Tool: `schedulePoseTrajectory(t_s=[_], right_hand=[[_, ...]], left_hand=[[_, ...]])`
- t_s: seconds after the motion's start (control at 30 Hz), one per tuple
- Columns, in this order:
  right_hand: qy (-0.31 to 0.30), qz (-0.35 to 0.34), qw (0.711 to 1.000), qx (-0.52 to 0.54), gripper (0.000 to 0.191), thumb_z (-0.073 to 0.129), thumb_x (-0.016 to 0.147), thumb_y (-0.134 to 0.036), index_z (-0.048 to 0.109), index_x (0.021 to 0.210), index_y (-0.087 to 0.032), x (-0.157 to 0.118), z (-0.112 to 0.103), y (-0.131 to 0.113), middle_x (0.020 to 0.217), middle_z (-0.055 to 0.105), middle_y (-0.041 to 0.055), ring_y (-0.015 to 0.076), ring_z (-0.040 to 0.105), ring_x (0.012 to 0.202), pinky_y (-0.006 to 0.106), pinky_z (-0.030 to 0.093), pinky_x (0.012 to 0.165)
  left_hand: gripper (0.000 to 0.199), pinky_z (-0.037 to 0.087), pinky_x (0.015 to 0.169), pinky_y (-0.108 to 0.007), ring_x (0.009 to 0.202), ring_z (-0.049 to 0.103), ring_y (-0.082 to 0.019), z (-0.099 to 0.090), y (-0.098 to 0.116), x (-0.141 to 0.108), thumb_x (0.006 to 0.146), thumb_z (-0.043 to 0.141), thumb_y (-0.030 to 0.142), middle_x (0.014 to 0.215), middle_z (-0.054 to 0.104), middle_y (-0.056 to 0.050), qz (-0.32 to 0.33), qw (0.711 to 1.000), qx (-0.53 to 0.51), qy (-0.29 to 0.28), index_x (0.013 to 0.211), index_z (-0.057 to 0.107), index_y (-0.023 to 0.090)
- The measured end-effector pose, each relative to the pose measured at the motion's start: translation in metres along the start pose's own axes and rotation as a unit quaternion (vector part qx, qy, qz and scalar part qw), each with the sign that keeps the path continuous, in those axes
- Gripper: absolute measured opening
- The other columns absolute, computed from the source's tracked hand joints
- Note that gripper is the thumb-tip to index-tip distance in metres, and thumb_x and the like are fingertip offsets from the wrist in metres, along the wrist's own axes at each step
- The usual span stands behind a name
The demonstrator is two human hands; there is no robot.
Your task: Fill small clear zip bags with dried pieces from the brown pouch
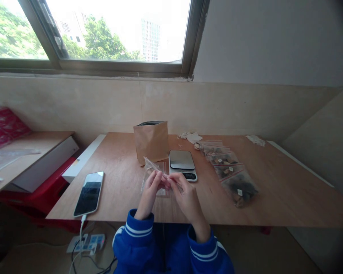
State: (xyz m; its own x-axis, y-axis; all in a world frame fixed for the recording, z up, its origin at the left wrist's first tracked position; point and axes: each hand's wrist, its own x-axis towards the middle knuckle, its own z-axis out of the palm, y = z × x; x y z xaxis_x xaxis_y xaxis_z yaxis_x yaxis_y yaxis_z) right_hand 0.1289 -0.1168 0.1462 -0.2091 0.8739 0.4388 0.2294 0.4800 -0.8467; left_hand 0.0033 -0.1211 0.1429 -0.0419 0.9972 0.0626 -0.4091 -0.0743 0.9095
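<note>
Both hands pinch a clear plastic zip bag (pixel 151 164) above the front middle of the table. My left hand (pixel 152 184) is closed on its edge, thumb up. Close beside it, my right hand (pixel 183 190) has thumb and finger closed on the same bag. Whether anything is inside this bag I cannot make out. Beneath the hands lies another clear bag with a red strip (pixel 163 192), partly covered. Just behind stands a brown kraft paper pouch (pixel 151 141), open at the top. A digital kitchen scale (pixel 182 160) with a bare metal plate sits to its right.
Several labelled zip bags of dark pieces (pixel 231 173) lie in an overlapping row at the right. White scraps (pixel 193 137) are at the back. A plugged-in phone (pixel 89 194) rests at the left; its cable drops to a power strip (pixel 87 243) below. The table (pixel 288 198) meets the wall behind.
</note>
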Motion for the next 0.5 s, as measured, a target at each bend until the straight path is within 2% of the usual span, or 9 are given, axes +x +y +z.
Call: schedulePoseTrajectory(t_s=[0.1,0.2,0.3,0.37,0.5], right_hand=[[-0.012,0.004,1.000,0.014,0.017,0.048,0.096,-0.035,0.059,0.094,-0.022,-0.001,0.008,-0.001,0.090,0.068,0.0040,0.0172,0.068,0.084,0.027,0.054,0.076],[-0.026,0.029,0.998,0.047,0.017,0.051,0.094,-0.037,0.060,0.094,-0.022,-0.002,0.009,-0.005,0.092,0.068,0.0043,0.0177,0.067,0.084,0.028,0.053,0.078],[-0.019,0.076,0.987,0.139,0.022,0.052,0.093,-0.041,0.059,0.098,-0.021,-0.001,0.010,-0.006,0.095,0.069,0.0051,0.0181,0.066,0.088,0.030,0.053,0.082],[-0.024,0.105,0.973,0.203,0.026,0.057,0.090,-0.044,0.058,0.102,-0.021,0.000,0.009,-0.003,0.098,0.068,0.0054,0.0176,0.066,0.086,0.030,0.054,0.079],[-0.048,0.142,0.956,0.251,0.029,0.067,0.082,-0.045,0.059,0.095,-0.020,0.001,0.007,0.006,0.081,0.066,0.0011,0.0153,0.064,0.070,0.027,0.054,0.067]], left_hand=[[0.043,0.046,0.060,-0.024,0.059,0.053,-0.011,-0.007,-0.003,0.001,0.077,0.065,0.055,0.064,0.056,0.001,-0.002,0.999,0.026,0.043,0.065,0.053,0.016],[0.041,0.044,0.058,-0.024,0.057,0.051,-0.011,-0.009,-0.008,0.002,0.079,0.061,0.056,0.060,0.053,0.002,0.009,0.997,0.053,0.059,0.069,0.056,0.017],[0.044,0.041,0.055,-0.023,0.053,0.047,-0.010,-0.011,-0.013,0.002,0.081,0.057,0.058,0.055,0.049,0.003,0.036,0.994,0.094,0.052,0.066,0.054,0.017],[0.044,0.038,0.053,-0.022,0.053,0.045,-0.010,-0.011,-0.014,0.001,0.082,0.056,0.058,0.056,0.049,0.003,0.042,0.990,0.127,0.042,0.067,0.055,0.017],[0.045,0.034,0.050,-0.021,0.054,0.041,-0.010,-0.011,-0.016,0.000,0.082,0.055,0.060,0.057,0.045,0.003,0.037,0.986,0.165,0.007,0.069,0.054,0.017]])
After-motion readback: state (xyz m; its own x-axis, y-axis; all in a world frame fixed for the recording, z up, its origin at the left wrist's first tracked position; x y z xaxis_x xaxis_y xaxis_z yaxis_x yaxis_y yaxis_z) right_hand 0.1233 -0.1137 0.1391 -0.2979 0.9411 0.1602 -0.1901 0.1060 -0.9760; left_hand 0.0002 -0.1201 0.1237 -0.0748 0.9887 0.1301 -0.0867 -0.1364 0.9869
